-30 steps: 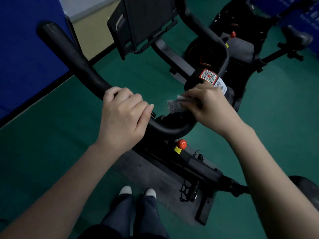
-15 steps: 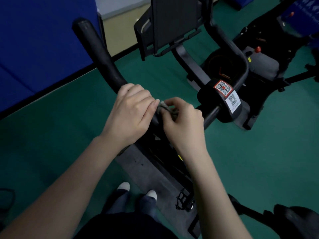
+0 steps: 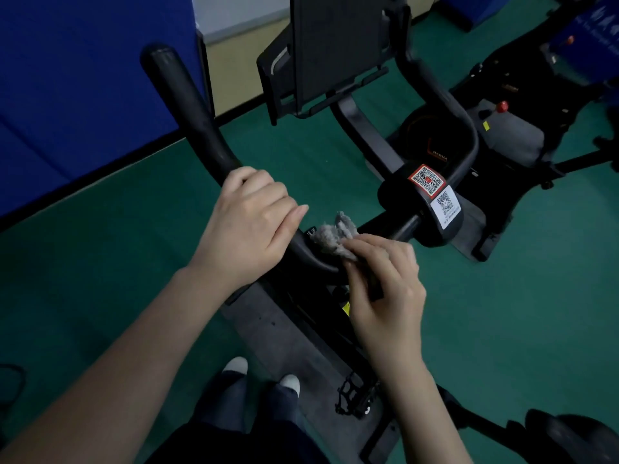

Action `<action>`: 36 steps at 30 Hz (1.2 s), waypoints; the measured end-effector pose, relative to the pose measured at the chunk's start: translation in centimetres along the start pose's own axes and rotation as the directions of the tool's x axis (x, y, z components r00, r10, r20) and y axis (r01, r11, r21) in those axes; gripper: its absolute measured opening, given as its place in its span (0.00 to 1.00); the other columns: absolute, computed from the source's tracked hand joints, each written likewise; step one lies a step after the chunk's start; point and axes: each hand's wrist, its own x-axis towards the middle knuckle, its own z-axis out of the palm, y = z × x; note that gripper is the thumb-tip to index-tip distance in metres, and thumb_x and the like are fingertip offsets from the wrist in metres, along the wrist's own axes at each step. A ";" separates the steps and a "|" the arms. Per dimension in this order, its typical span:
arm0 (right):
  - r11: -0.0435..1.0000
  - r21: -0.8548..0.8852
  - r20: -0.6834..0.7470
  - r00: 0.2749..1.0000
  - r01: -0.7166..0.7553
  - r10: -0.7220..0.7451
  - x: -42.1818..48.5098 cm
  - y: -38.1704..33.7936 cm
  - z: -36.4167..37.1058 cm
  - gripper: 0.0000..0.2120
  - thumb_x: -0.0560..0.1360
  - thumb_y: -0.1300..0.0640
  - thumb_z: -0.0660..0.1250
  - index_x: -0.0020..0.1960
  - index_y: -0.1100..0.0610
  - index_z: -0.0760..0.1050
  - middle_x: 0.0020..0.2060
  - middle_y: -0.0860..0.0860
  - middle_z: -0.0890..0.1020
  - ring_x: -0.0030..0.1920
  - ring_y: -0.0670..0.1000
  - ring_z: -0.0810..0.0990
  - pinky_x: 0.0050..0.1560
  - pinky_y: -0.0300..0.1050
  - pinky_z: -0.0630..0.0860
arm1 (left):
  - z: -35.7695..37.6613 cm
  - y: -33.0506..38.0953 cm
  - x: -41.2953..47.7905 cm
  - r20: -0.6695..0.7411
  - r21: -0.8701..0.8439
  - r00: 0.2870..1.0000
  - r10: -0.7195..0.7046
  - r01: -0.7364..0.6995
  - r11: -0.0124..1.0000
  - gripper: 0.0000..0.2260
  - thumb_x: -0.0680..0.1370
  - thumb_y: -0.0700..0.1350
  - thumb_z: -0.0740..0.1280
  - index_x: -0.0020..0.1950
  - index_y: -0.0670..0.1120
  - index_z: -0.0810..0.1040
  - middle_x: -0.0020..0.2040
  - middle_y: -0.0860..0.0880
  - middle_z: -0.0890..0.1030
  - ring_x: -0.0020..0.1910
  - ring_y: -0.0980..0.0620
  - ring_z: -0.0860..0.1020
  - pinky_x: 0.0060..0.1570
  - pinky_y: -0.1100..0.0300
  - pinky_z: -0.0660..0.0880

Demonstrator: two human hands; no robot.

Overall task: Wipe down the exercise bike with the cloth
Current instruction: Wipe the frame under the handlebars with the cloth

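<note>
Centre of the frame: the person's left hand (image 3: 249, 226) sits on the black handlebar (image 3: 187, 108) of the exercise bike (image 3: 395, 199), fingers (image 3: 268, 192) curled over the bar right where it bends. Just to the right of it, the right hand (image 3: 385, 286) has the grey cloth (image 3: 335, 234) bunched up and pinched between thumb and fingertips, with the cloth touching the curved part of the bar. A scruffy bit of it sticks up between the two hands.

Further right on the stem there's a red-bordered QR sticker (image 3: 427, 180) with a white QR sticker (image 3: 445, 205) right below it. The dark console screen (image 3: 335, 45) is at the top middle. Lower down you can see a pedal (image 3: 353, 396), and the person's white-toed shoes (image 3: 236, 365) on the green floor (image 3: 100, 262). Second bike (image 3: 512, 128) in the upper right, with a red knob (image 3: 501, 106) on it. The lighting is pretty dim overall.
</note>
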 end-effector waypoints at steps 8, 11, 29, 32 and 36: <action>0.929 0.251 -0.438 0.824 -0.271 0.359 1.5 3.4 1.8 0.06 0.75 0.70 0.66 0.52 0.68 0.76 0.50 0.64 0.77 0.54 0.53 0.75 0.59 0.44 0.72 | -0.1 0.1 -0.1 0.034 0.006 0.999 -0.027 0.026 1.000 0.20 0.82 0.46 0.55 0.39 0.42 0.81 0.36 0.49 0.80 0.41 0.46 0.76 0.56 0.53 0.63; 0.884 0.345 -0.476 0.753 -0.315 0.454 2.0 3.6 2.3 0.07 0.76 0.68 0.65 0.54 0.65 0.76 0.51 0.60 0.76 0.55 0.52 0.75 0.60 0.48 0.73 | -0.3 0.1 0.0 0.042 0.006 0.999 -0.028 0.028 1.000 0.20 0.82 0.46 0.55 0.39 0.42 0.81 0.36 0.49 0.80 0.41 0.47 0.76 0.57 0.54 0.63; 0.785 0.336 -0.419 0.663 -0.521 0.620 -5.5 2.3 -2.1 0.06 0.74 0.66 0.68 0.50 0.59 0.78 0.47 0.54 0.79 0.50 0.50 0.78 0.53 0.39 0.73 | -1.8 4.0 1.0 0.226 -0.192 0.957 0.180 -0.138 0.972 0.16 0.80 0.49 0.57 0.56 0.41 0.80 0.49 0.47 0.80 0.50 0.45 0.77 0.57 0.50 0.67; 0.755 0.318 -0.464 0.600 -0.573 0.651 -7.8 1.8 -3.1 0.08 0.74 0.66 0.69 0.50 0.54 0.78 0.47 0.51 0.79 0.50 0.46 0.78 0.53 0.35 0.72 | -1.3 5.7 1.1 0.225 -0.290 0.936 0.271 -0.201 0.936 0.15 0.80 0.47 0.59 0.57 0.41 0.80 0.49 0.46 0.80 0.49 0.45 0.76 0.52 0.52 0.69; 0.716 0.304 -0.517 0.523 -0.628 0.678 -10.2 1.2 -3.9 0.09 0.73 0.66 0.69 0.50 0.54 0.78 0.47 0.51 0.80 0.50 0.45 0.78 0.53 0.33 0.71 | -0.5 7.7 0.7 0.191 -0.388 0.907 0.375 -0.281 0.878 0.12 0.79 0.45 0.61 0.56 0.41 0.80 0.48 0.47 0.80 0.48 0.45 0.76 0.49 0.53 0.71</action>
